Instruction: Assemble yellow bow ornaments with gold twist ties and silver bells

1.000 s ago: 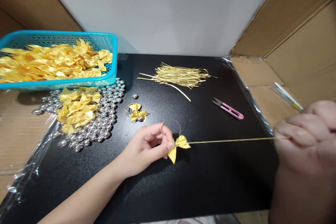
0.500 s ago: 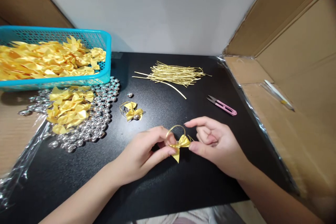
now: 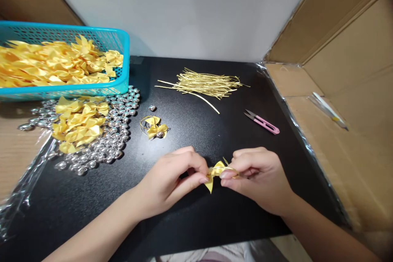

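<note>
Between my hands is a yellow ribbon bow [image 3: 218, 169] with a thin gold cord looped on it. My left hand [image 3: 181, 178] pinches the bow's left side between thumb and forefinger. The gold cord [image 3: 231, 168] is pinched in my right hand [image 3: 258, 176], whose thumb and forefinger press together at the bow's right. One tail of the bow points down toward the black table [image 3: 172, 229]. Beyond my left hand lie finished-looking bows [image 3: 157, 130] with gold loops and silver bells, and a single silver bell [image 3: 152, 108].
A blue basket [image 3: 124, 61] of yellow bows stands at the back left. Before it, loose bows [image 3: 80, 125] lie on many silver bells [image 3: 101, 151]. Gold cords [image 3: 208, 83] lie at the back. Pink thread snips [image 3: 262, 123] and white tweezers [image 3: 330, 110] are at the right.
My right hand has gone from fingers apart to pinching the cord. The loop, upright before, is now pulled down to the right. My left hand keeps its hold on the bow.
</note>
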`<state>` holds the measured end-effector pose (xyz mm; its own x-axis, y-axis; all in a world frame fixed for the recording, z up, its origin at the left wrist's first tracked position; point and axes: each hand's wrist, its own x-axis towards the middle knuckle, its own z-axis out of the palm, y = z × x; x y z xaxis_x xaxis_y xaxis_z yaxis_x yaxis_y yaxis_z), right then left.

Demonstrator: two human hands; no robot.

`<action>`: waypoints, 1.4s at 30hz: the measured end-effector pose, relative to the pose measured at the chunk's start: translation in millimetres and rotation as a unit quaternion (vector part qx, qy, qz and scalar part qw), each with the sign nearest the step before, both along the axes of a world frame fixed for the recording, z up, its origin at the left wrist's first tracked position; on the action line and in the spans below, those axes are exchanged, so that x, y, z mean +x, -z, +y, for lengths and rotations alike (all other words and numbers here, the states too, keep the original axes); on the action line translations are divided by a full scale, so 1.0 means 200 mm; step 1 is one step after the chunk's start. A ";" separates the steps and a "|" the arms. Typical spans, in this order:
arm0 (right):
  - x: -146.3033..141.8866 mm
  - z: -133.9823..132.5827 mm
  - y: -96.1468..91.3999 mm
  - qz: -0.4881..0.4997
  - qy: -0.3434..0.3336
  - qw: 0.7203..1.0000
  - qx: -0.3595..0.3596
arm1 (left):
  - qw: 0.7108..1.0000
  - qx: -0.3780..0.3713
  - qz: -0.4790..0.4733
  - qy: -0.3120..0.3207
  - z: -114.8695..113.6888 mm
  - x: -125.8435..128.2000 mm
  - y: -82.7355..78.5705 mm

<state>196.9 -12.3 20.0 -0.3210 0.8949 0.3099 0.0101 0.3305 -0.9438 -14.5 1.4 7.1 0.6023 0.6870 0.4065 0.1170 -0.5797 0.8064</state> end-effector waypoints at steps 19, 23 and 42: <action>0.02 0.01 0.01 0.000 -0.008 1.000 0.011 | 0.989 0.140 0.022 0.041 -0.01 -0.01 0.01; 0.03 0.00 0.03 0.004 -0.015 1.000 0.021 | 0.978 0.203 0.049 0.000 -0.02 0.00 0.01; 0.03 0.01 0.03 -0.022 -0.035 0.996 0.075 | 0.970 0.238 0.023 -0.038 -0.01 -0.01 0.01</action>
<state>203.7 -10.0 14.1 -0.3971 0.8149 0.4222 0.0223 0.4685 -0.8832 -16.4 -1.5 5.6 0.5830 0.4702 0.6626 0.2034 -0.8740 0.4413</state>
